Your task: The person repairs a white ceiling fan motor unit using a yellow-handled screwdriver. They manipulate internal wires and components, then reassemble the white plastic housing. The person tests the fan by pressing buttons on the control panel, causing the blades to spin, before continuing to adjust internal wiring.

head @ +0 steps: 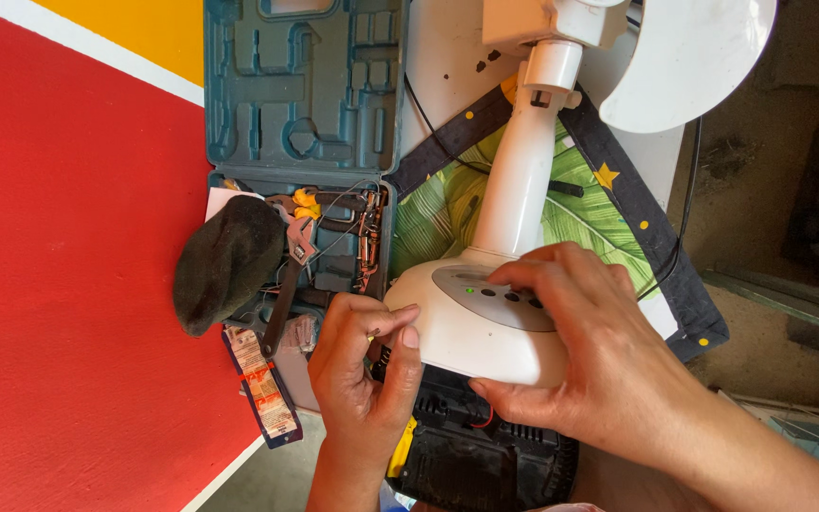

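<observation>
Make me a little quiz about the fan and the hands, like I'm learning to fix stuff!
1. True or false: the right hand rests on the white fan base.
2. What does the left hand pinch between thumb and finger: A a wrench, B something tiny, C a cloth?
3. What colour is the small light on the grey button panel?

Key: 1 true. 2 B, too small to tell what it is. 3 green.
</observation>
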